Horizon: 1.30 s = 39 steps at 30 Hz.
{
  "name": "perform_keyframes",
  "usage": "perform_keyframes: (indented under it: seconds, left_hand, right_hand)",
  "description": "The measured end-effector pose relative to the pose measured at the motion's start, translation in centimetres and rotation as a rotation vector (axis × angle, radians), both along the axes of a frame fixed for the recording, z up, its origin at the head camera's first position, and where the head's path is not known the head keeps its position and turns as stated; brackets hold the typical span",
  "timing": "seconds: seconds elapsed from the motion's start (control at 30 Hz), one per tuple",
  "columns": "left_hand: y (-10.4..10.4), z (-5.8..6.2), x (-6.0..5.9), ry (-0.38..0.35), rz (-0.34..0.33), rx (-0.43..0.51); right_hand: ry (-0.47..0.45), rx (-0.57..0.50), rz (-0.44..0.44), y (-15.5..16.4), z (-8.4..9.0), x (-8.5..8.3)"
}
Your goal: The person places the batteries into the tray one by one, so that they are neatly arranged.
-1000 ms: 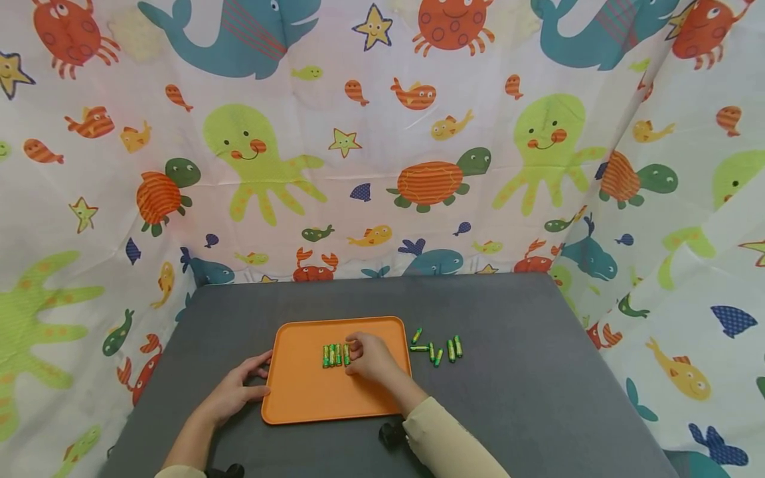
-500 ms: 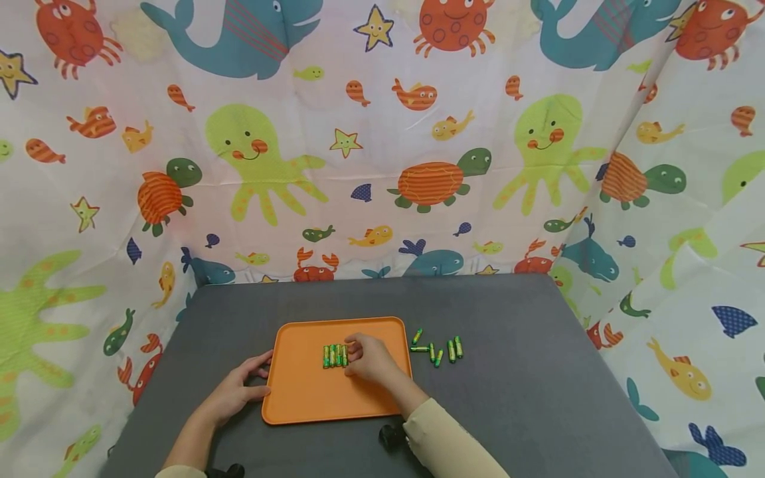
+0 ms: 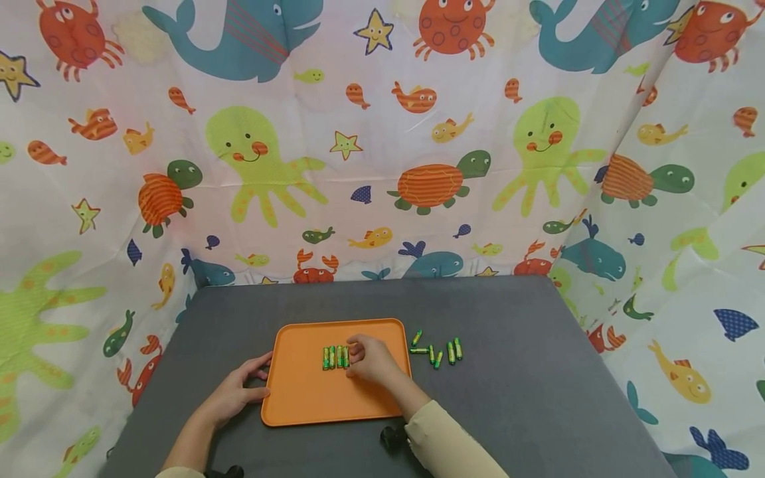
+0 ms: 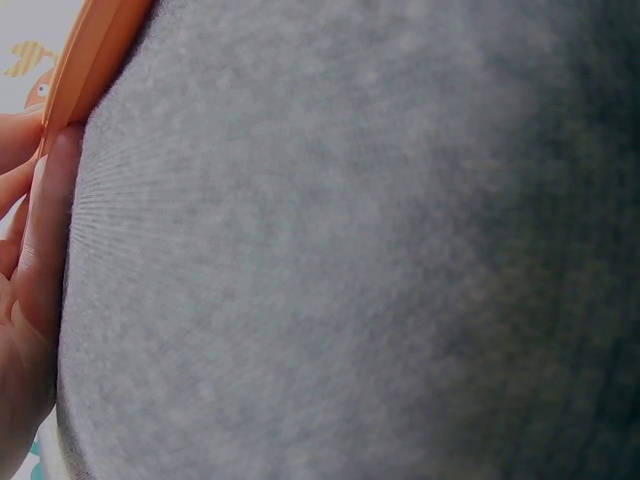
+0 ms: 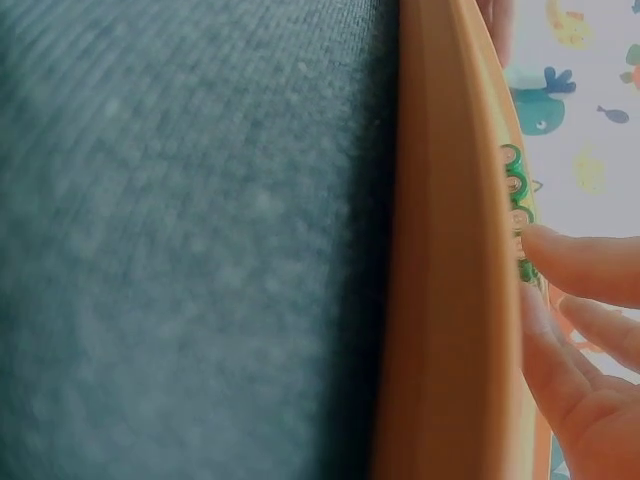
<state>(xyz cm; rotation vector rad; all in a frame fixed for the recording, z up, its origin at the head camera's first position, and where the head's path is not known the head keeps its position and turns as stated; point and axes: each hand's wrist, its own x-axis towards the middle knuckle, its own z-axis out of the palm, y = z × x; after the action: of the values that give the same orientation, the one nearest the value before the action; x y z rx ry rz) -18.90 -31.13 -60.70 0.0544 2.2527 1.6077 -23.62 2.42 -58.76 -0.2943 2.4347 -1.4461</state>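
Note:
An orange tray lies on the grey table. Inside it, several green-and-yellow batteries lie side by side in a short row, with a small gap in the middle. My right hand reaches over the tray and pinches the row's rightmost battery, partly hidden by the fingers. In the right wrist view, the thumb and fingers of the right hand are at the batteries' ends, beyond the tray rim. At the tray's left edge, my left hand rests its thumb and fingers against the rim.
Several loose batteries lie scattered on the table just right of the tray. A white curtain printed with sea animals hangs behind the table and along both sides.
The right hand first slid the rightmost battery left against the row. Now it has shifted slightly right, and a small gap shows between the second and third batteries. The left hand stays at the tray.

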Motion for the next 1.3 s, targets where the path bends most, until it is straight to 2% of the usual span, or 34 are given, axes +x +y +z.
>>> perform_keyframes:
  seconds: [0.37, 0.73, 1.07, 1.3]
  left_hand:
    - [-0.1, -0.1, 0.0, 0.008, 0.002, 0.01]
    - [-0.1, 0.0, 0.0, 0.009, 0.007, 0.021]
    - [-0.2, -0.1, -0.2, 0.011, -0.01, -0.01]
    - [-0.1, -0.2, -0.2, 0.016, -0.012, 0.014]
  right_hand:
    - [0.026, -0.007, 0.001, 0.9, 0.5, 0.0]
    - [0.119, -0.015, 0.012, 3.6, 2.6, 0.0]
    - [0.234, -0.012, -0.08, 6.7, 4.6, 0.6]
    - [0.28, -0.053, -0.152, 8.6, 5.3, 1.3]
